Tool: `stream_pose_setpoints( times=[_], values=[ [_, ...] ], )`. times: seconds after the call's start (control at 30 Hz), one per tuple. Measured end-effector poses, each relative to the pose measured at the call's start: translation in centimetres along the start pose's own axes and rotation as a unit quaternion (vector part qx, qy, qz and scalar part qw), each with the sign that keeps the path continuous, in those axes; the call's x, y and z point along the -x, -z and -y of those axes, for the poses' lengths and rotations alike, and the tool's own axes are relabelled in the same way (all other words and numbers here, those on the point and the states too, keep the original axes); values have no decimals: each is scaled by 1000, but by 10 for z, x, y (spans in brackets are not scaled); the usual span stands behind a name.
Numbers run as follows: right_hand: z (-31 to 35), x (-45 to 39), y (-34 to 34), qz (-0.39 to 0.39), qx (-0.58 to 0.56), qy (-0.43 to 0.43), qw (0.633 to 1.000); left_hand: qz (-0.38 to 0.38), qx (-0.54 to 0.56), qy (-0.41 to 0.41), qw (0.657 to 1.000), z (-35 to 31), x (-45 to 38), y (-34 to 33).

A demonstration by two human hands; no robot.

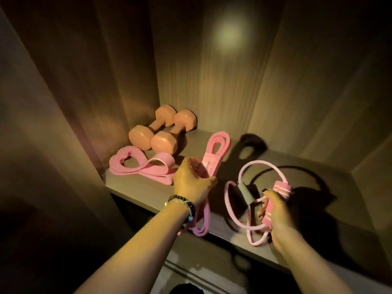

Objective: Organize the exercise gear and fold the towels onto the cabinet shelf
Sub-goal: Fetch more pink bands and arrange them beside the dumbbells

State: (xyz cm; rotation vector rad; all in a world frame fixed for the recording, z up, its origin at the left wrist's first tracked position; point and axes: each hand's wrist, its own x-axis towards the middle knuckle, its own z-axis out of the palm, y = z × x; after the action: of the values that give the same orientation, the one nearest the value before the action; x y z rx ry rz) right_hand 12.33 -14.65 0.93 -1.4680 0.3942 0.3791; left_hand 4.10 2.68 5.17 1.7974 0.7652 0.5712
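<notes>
Dumbbells (157, 132) on dim wooden cabinet shelf (297, 225), hands (191, 183) gripping bands (214, 153)

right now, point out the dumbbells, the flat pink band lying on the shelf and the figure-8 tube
dumbbells (162, 143), head view, front end of the nearer one
flat pink band (135, 166), head view, its folded middle
figure-8 tube (246, 193), head view, grey centre sleeve

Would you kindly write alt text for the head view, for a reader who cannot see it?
Two bare hands work at a dim wooden cabinet shelf: the left hand grips a long folded pink band, the right hand a pink tube loop by its striped handle. Two orange dumbbells and another pink band lie at the back left.
</notes>
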Motion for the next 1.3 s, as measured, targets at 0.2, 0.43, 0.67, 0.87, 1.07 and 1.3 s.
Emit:
stream_pose_setpoints(
  times=[0.2, 0.43, 0.67, 0.87, 1.07, 1.3],
  values=[
    [-19, -2, -13, -31, 109, 144, 983, 28, -77, 0, 997, -1, -59, -34],
    [-27, 0, -12, -37, 168, 227, 959, 56, -183, 10, 981, -15, -118, -62],
    [-28, -7, -10, -29, 172, 247, 953, 56, -206, -5, 977, -2, -124, -73],
    [-32, -8, -13, -25, 150, 228, 962, 39, -260, -3, 965, 9, -129, -65],
    [-33, -10, -11, -16, 156, 257, 954, 38, -340, -2, 940, 10, -138, -68],
    [-22, -2, -11, -36, 164, 279, 945, 24, -369, 23, 929, 5, -144, -53]
  ],
)
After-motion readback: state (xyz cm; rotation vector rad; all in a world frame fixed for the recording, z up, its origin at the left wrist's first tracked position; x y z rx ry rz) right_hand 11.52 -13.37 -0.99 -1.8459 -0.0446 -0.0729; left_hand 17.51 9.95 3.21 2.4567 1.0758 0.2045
